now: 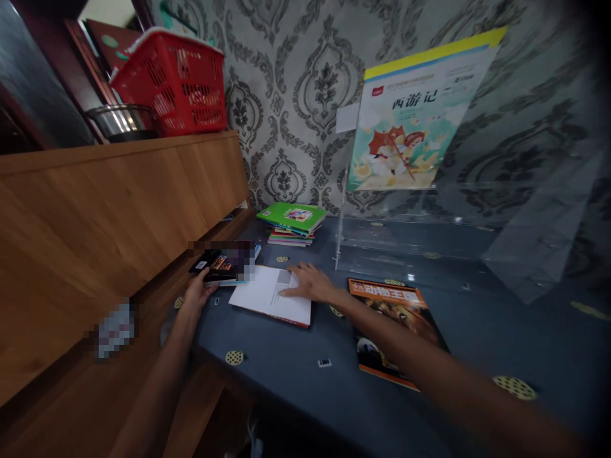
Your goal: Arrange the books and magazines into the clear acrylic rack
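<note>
Closest to the camera, the person's right forearm (420, 359) slants over the worktop (281, 375) and ends at the white-paged book (291, 312). That book lies on the worktop between the two arms, its white page facing up. On its upper right part rests the right hand (308, 283), open, fingers spread loosely on the paper and not closed on anything. Just left of the white-paged book is a black book (222, 264) with a lighter one (231, 282) under it; the left hand (200, 289) grips the black book by its near left corner, thumb above. To the right of the white-paged book, partly under the forearm, lies an orange-and-black magazine (401, 302). Behind the white-paged book I see a pile of books topped by a green one (281, 214). Behind and to its right, a clear stand (458, 261) holds up a yellow-edged book (405, 143). Left of it runs a wooden panel (119, 216), carrying a red basket (200, 95) and a metal bowl (124, 119).
</note>
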Available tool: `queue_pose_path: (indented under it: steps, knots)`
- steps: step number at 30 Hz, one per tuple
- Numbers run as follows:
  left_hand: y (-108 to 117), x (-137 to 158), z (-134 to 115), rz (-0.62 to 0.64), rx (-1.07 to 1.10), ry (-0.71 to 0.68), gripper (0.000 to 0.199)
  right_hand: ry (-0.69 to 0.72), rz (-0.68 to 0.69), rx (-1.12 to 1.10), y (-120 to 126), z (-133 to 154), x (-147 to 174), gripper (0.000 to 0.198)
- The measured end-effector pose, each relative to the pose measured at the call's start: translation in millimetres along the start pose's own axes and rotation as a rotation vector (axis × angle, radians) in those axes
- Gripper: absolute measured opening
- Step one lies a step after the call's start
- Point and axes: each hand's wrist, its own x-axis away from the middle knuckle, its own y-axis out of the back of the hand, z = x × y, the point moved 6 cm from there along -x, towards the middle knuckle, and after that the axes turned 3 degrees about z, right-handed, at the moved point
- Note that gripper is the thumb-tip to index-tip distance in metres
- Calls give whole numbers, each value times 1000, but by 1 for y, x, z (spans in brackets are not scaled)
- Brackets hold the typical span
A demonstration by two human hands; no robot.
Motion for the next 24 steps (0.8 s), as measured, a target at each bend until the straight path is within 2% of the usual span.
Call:
queue_pose_path:
  steps: [2, 5, 10, 13, 16, 19, 24]
  knots:
    - [2, 6, 0, -103, 42, -38, 7, -26, -15, 12, -3, 1, 15, 80]
    - [3, 21, -4, -174, 62, -97, 11, -52, -25, -11, -7, 2, 30, 76]
    - [13, 68, -1, -268, 70, -190, 14, -132, 28, -179, -13, -3, 35, 56]
    - [5, 102, 25, -215, 86, -179, 14, -155, 38, -282, -16, -1, 39, 49]
    - [-14, 127, 60, -87, 103, -156, 19, -155, 69, -279, -19, 10, 54, 46]
    - [-25, 138, 82, -41, 20, -186, 30, -114, 83, -243, -22, 27, 79, 43]
    - [-34, 139, 93, 49, -28, -158, 44, -80, 63, -381, -31, 35, 121, 28]
